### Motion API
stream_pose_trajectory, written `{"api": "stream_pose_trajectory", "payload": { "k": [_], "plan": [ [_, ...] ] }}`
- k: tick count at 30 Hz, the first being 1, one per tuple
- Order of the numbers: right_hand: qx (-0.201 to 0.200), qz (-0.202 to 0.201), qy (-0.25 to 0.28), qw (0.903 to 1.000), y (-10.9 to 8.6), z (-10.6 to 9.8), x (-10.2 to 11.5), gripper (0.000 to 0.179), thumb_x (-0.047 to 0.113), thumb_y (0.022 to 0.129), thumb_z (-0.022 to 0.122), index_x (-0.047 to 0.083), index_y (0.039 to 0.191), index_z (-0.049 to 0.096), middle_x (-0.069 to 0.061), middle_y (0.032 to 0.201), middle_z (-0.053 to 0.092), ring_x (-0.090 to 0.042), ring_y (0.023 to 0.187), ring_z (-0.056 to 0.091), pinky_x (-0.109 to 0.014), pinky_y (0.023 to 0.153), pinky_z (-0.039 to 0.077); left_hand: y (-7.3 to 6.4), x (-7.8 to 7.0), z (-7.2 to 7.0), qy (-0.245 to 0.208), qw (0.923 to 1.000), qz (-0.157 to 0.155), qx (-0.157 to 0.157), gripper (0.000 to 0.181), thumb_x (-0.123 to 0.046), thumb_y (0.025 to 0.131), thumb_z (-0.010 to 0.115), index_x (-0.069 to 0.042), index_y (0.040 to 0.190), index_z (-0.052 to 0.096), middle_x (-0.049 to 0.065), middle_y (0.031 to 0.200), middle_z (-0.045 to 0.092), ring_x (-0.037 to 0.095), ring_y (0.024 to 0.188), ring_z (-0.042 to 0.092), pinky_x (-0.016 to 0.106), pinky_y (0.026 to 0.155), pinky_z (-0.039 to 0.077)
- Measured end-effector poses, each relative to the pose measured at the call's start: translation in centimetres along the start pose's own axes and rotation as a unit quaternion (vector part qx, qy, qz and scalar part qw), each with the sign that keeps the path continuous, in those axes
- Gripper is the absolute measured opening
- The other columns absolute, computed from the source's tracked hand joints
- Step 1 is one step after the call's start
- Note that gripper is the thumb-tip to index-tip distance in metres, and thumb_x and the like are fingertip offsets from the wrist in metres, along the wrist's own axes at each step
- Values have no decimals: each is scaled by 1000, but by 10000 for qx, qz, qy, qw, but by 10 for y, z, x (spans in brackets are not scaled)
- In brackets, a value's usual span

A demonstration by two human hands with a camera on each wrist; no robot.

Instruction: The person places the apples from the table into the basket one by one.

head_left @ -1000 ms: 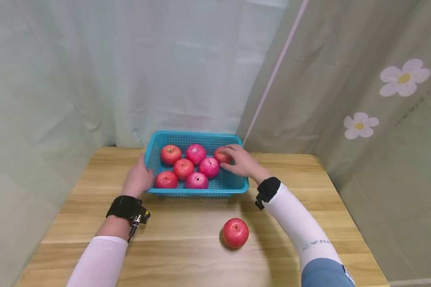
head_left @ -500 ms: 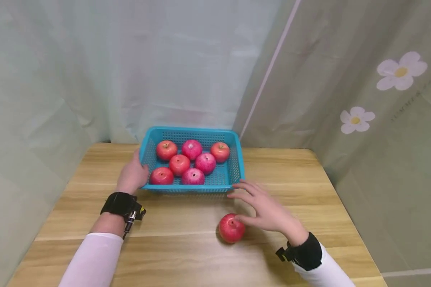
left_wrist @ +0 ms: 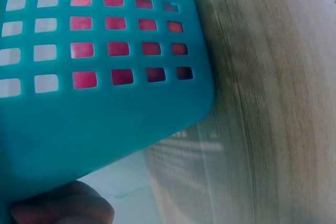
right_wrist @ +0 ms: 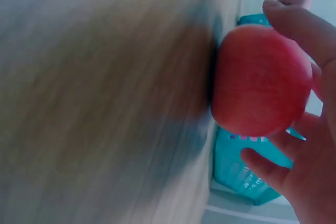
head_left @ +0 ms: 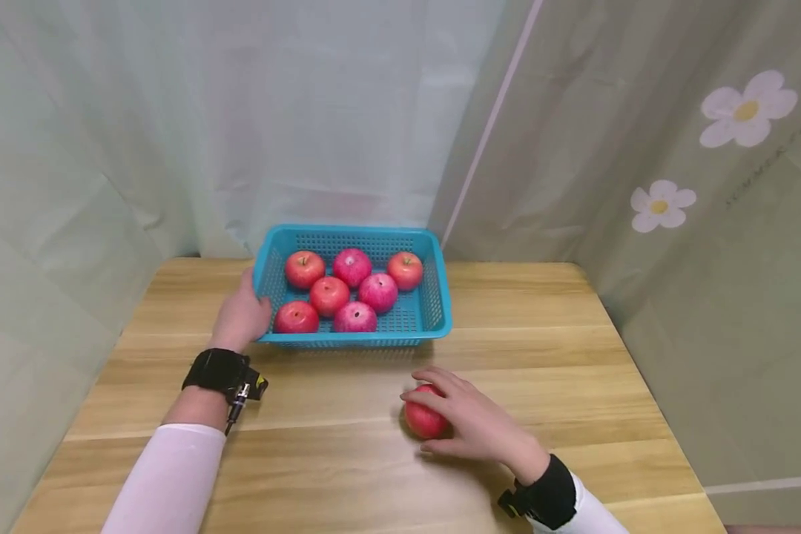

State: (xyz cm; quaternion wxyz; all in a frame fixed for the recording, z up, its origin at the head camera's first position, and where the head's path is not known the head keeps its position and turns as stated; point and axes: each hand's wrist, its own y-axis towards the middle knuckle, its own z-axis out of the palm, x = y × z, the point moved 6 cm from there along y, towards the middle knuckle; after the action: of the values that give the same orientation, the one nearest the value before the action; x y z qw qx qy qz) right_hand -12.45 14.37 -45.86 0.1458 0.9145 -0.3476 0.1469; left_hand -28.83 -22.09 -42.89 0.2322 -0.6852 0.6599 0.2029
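Note:
My left hand (head_left: 242, 315) grips the left side of a blue plastic basket (head_left: 357, 337); in the left wrist view, fingers (left_wrist: 68, 205) show at the edge of its perforated wall (left_wrist: 105, 114). Several red and pinkish apples (head_left: 329, 297) lie inside. My right hand (head_left: 477, 419) reaches over a single red apple (head_left: 423, 417) on the table in front of the basket. Its fingers arch over the apple's far side, and the thumb stands a little off the near side. In the right wrist view this apple (right_wrist: 261, 80) sits on the tabletop between thumb and fingers.
The wooden table (head_left: 320, 475) backs onto a pale hanging curtain (head_left: 334, 111), with more curtain at both sides. White flower prints (head_left: 747, 110) mark the right one. Both wrists wear black camera straps (head_left: 216, 371).
My right hand has left the apple at the basket's right side, come back toward me, and moved over the lone apple. My left hand keeps its hold on the basket.

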Motion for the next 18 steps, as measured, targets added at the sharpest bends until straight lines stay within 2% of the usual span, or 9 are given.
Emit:
{"api": "stream_pose_trajectory", "payload": {
  "k": [4,6,11,14,18],
  "plan": [
    [113,-13,-55,9999,5,4,-1,83,52,74,82,34,146,45,-4,147,42,-18,136,29,-51,101,43,1,-1,0,-31,10000,-47,-6,68,-16,102,42,1,156,4,40,121,51,41,82,58,46,58,48],
    [198,63,80,9998,6,7,-2,80,48,75,83,34,145,46,-2,144,43,-17,132,35,-47,99,46,1,-2,-1,-33,10000,-61,-17,68,-16,102,42,1,156,5,40,121,51,41,82,58,45,58,48],
    [300,451,545,9970,9,12,-4,67,36,71,88,32,129,54,8,131,44,-12,115,44,-36,88,52,0,-3,-1,-21,9999,-97,-18,68,-16,102,43,1,156,5,42,123,50,43,84,58,47,60,48],
    [250,639,555,9961,11,12,-6,64,34,68,89,31,121,54,10,126,44,-10,109,46,-33,86,53,0,-3,-1,-73,9999,-118,3,68,-16,103,42,1,156,4,42,125,48,44,88,58,49,63,49],
    [258,756,462,9957,11,12,-7,64,34,66,89,30,118,52,9,123,45,-10,106,47,-33,83,53,0,-1,0,-151,9998,-114,34,68,-16,103,41,1,157,2,42,129,46,45,93,56,54,69,50]
  ]
}}
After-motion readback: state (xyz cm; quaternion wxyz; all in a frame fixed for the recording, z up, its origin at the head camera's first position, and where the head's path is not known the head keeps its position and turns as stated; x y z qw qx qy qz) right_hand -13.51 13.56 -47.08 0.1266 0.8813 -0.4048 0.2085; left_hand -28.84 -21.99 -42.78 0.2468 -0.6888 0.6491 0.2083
